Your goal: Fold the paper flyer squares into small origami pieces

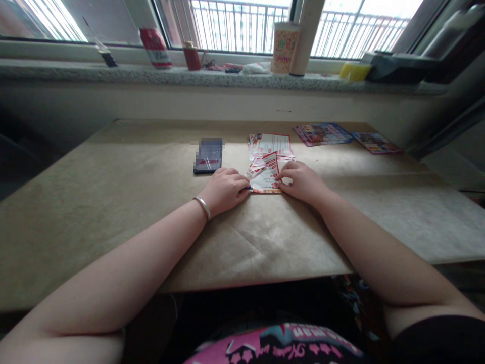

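A white leaflet (pixel 265 182) with red print and a coloured lower edge lies on the table in front of me, partly folded, with slanting flaps on its upper side. My left hand (pixel 229 189), a silver bangle at its wrist, is closed over the leaflet's left edge, fingers curled. At the opposite edge my right hand (pixel 303 183) pinches the paper between thumb and fingers. Just behind lie more white printed sheets (pixel 275 144) with red borders, slightly overlapping. A dark phone (pixel 209 155) rests left of the papers, close to my left hand's knuckles.
Colourful printed sheets (pixel 322 134) and another printed stack (pixel 378 143) lie at the back right of the beige table (pixel 113 202). Along the stone windowsill (pixel 125 73) stand a red can (pixel 155 48), a red bottle (pixel 192 56), a patterned cup (pixel 285 48) and a yellow object (pixel 355 72).
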{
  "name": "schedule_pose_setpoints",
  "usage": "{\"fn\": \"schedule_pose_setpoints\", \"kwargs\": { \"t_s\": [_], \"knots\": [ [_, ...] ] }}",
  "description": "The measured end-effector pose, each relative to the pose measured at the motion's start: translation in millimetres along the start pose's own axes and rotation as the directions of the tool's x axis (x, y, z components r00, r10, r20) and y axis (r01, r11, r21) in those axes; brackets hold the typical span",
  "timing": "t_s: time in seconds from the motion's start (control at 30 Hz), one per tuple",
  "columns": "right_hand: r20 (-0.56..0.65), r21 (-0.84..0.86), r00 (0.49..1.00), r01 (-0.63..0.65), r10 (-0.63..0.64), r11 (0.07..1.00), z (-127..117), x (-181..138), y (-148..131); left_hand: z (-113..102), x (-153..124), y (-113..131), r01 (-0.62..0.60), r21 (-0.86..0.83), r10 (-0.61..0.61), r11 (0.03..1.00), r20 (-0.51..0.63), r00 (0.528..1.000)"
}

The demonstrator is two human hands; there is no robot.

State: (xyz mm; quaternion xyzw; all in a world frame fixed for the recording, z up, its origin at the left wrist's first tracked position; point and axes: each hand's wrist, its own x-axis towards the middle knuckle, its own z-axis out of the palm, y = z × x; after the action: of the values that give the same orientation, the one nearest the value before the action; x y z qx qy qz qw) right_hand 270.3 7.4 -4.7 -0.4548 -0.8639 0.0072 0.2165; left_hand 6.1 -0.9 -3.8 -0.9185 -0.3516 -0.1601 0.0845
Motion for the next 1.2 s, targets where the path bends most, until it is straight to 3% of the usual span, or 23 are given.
{"fn": "schedule_pose_setpoints", "kwargs": {
  "t_s": [0.2,0.3,0.57,0.73,1.0,1.2],
  "knots": [
    [-0.069,-0.058,0.988,0.136,-0.140,0.989,-3,0,-1,-4,1,2,-0.063,0.070,0.060,0.996,0.042,0.997],
    [-0.025,-0.043,0.982,0.186,-0.187,0.982,-1,1,1,-5,2,4,-0.072,0.110,0.064,0.991,0.068,0.996],
    [0.147,0.138,0.965,0.196,-0.215,0.971,-6,3,-2,-3,0,1,0.037,0.011,-0.037,0.999,0.015,0.999],
    [0.141,0.158,0.970,0.177,-0.200,0.971,-11,1,-7,0,-2,-5,0.130,-0.046,-0.131,0.990,-0.020,0.991],
    [0.095,0.048,0.965,0.242,-0.246,0.969,-11,-2,-12,0,-2,-4,-0.007,-0.022,0.007,1.000,0.010,1.000],
    [0.131,0.100,0.959,0.241,-0.253,0.965,-12,-2,-15,2,-1,-4,-0.111,-0.062,0.110,0.992,-0.017,0.994]
  ]
}}
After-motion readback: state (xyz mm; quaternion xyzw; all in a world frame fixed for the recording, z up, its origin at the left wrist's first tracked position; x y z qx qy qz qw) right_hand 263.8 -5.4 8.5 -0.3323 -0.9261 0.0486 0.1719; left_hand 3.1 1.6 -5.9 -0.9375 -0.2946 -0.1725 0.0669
